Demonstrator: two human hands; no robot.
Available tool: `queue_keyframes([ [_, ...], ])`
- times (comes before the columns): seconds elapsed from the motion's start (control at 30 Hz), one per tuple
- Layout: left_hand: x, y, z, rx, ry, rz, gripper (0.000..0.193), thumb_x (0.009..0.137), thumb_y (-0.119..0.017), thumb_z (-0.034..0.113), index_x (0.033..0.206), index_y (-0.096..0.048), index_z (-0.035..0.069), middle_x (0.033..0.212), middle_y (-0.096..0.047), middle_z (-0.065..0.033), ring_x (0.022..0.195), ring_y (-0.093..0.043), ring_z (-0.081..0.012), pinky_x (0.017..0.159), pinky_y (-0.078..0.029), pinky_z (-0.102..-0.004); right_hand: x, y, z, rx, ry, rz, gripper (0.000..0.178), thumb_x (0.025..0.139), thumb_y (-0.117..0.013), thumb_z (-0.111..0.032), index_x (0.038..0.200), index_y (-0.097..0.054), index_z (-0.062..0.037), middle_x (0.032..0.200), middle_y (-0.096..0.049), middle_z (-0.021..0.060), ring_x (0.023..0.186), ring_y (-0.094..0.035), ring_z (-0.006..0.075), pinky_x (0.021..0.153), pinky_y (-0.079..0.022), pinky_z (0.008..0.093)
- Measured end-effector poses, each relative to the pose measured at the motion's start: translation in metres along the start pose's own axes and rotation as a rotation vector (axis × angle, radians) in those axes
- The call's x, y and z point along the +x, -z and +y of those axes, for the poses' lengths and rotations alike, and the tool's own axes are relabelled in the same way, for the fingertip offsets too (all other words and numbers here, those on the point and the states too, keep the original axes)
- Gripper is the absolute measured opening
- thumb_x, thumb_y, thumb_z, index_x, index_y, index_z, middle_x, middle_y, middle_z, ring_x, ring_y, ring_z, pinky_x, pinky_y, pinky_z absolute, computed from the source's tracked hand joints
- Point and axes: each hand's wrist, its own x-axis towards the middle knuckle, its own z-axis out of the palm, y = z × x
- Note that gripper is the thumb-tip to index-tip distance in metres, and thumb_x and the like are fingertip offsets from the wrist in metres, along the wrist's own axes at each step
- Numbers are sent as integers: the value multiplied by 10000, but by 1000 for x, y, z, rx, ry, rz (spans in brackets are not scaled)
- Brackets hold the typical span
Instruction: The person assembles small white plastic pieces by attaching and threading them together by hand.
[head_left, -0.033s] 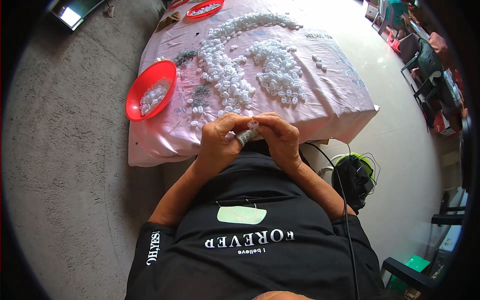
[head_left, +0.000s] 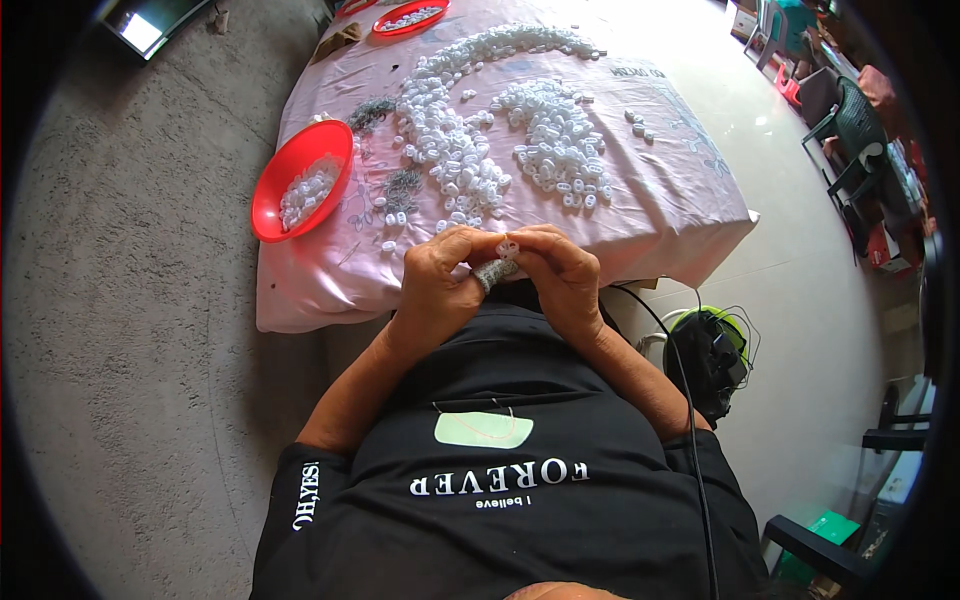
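Close to the table's near edge, my two hands meet with fingertips pinched together. Between them sits a small white oval plastic piece with holes in it. My left hand is closed, its thumb and forefinger at the piece's left side. From the other side, the fingertips of my right hand press on the same piece. A grey speckled bundle shows under my left fingers; its kind is too small to make out. Many similar white pieces lie in a long heap and a second heap beyond my hands.
The table wears a pink cloth. A red bowl of translucent white pieces tilts at its left edge. Tangled grey clumps lie beside the heaps. A black cable runs past my right arm. Chairs stand far right.
My hands and the white piece between them have shifted very slightly; everything else is the same.
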Motion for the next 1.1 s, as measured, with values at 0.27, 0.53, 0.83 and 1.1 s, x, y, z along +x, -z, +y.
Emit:
queue_keyframes([
  [0.27,2,-5,1,2,-55,8,254,715,-643,-114,949,-668,-19,872,-680,-108,794,-659,-177,707,-515,-274,-3,1,3,-6,36,75,178,825,-604,90,981,-659,23,986,-633,83,875,-612,119,745,-510,219],
  [0.53,4,-8,0,87,-189,46,379,639,-554,-160,969,-660,-5,866,-674,-126,783,-666,-231,703,-523,-304,-4,-1,3,-88,58,132,150,841,-595,89,968,-644,29,952,-649,82,869,-611,114,769,-504,225],
  [0.83,0,-12,-6,87,-193,55,337,645,-549,-139,944,-629,-6,851,-642,-145,788,-649,-292,685,-519,-328,-6,-5,-1,-62,-4,139,145,857,-576,80,975,-643,28,951,-649,80,873,-608,117,782,-495,227],
  [1.1,-2,-13,2,15,-80,45,362,652,-568,-132,983,-630,1,871,-634,-135,766,-645,-265,678,-517,-321,-5,-5,1,74,-12,108,161,873,-561,74,1013,-627,28,978,-630,76,888,-605,111,775,-505,225],
])
